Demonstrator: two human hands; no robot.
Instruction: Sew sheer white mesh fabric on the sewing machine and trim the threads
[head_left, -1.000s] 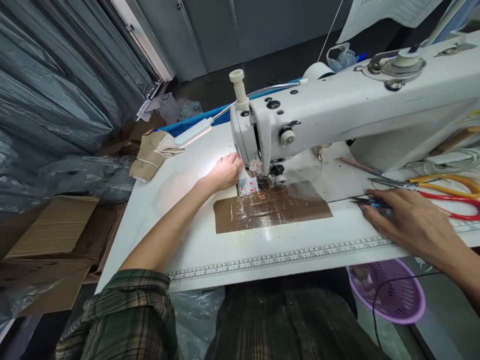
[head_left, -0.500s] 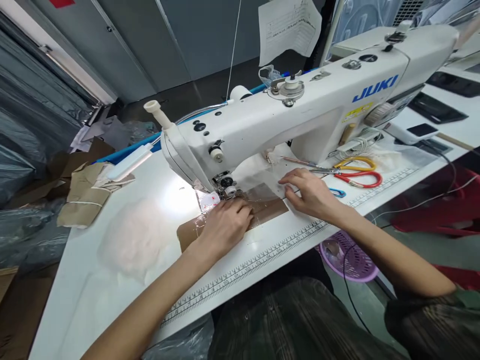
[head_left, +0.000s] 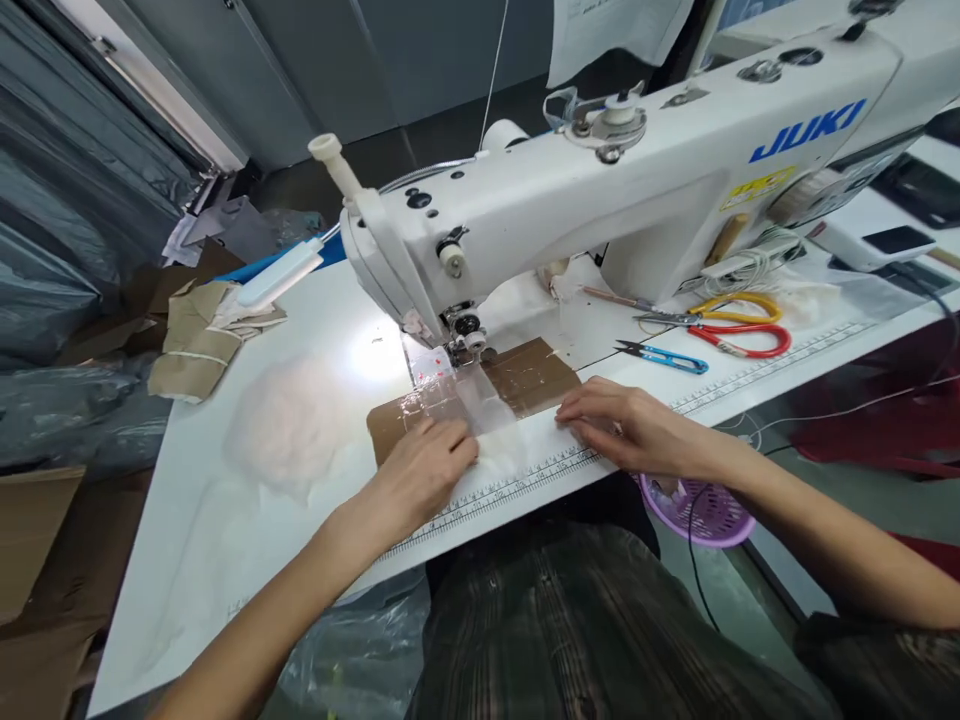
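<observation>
A strip of sheer white fabric (head_left: 480,398) runs from under the presser foot of the sewing machine (head_left: 540,210) toward the table's front edge. My left hand (head_left: 424,465) is closed at the fabric's left side, fingers curled down onto it. To its right, my right hand (head_left: 630,425) rests low over the table with thumb and fingertips drawn together; anything between them is too small to make out. Beneath the fabric, brown tape-covered board (head_left: 532,375) surrounds the needle area. Blue thread snips (head_left: 664,358) lie beyond my right hand.
Red-and-yellow-handled scissors (head_left: 742,325) lie near the machine's base. A soft pale pink heap (head_left: 285,425) is on the left of the table, with a folded brown bundle (head_left: 199,340) behind. Printed ruler tape (head_left: 517,480) follows the front edge; a purple basket (head_left: 705,515) stands below.
Both hands have drawn back from the needle toward the front edge, exposing the sheer fabric under the presser foot. The blue snips have come fully into sight. The view has shifted.
</observation>
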